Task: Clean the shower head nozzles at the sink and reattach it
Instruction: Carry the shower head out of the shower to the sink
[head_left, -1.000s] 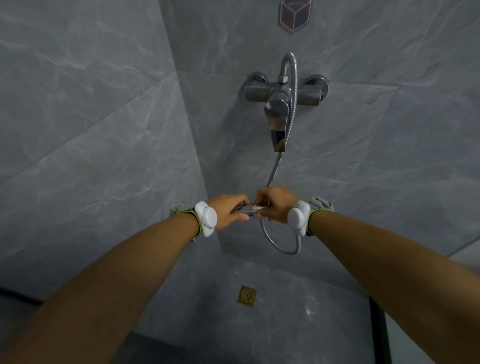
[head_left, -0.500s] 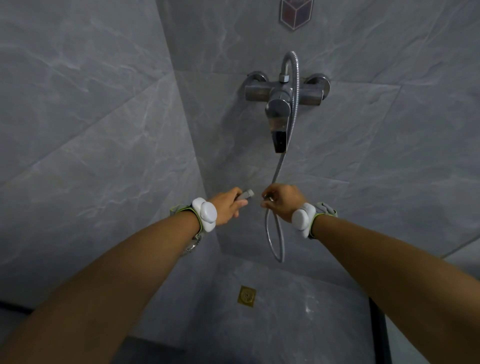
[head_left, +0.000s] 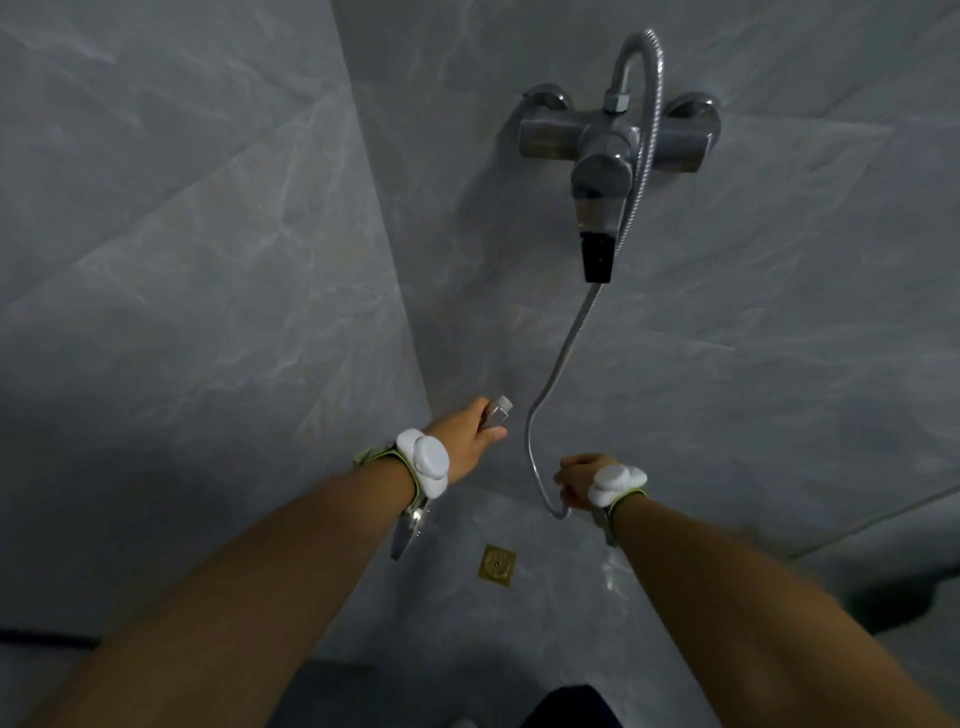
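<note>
— What are your fingers doing?

— My left hand (head_left: 464, 435) is curled tight round the chrome handle of the detached shower head (head_left: 497, 410); only its squared silver end pokes out past my thumb, and a bit of metal shows under my wrist. The head itself is mostly hidden behind my arm.

— And the other one?

— My right hand (head_left: 575, 480) is closed round the lower end of the ribbed silver shower hose (head_left: 540, 415), which loops just beneath my knuckles. I can't see the fingertips from here, only the back of the fist.

— Are the two touching?

— No, they're apart, the left higher and nearer the corner of the grey marbled tile wall (head_left: 208, 260).

— Where does the hose go?

— Up to the chrome wall mixer tap (head_left: 608, 148), arching over it. Below my wrists sits a square brass floor drain (head_left: 496, 565). Each wrist carries a white puck on a green-edged strap (head_left: 422, 461).
</note>
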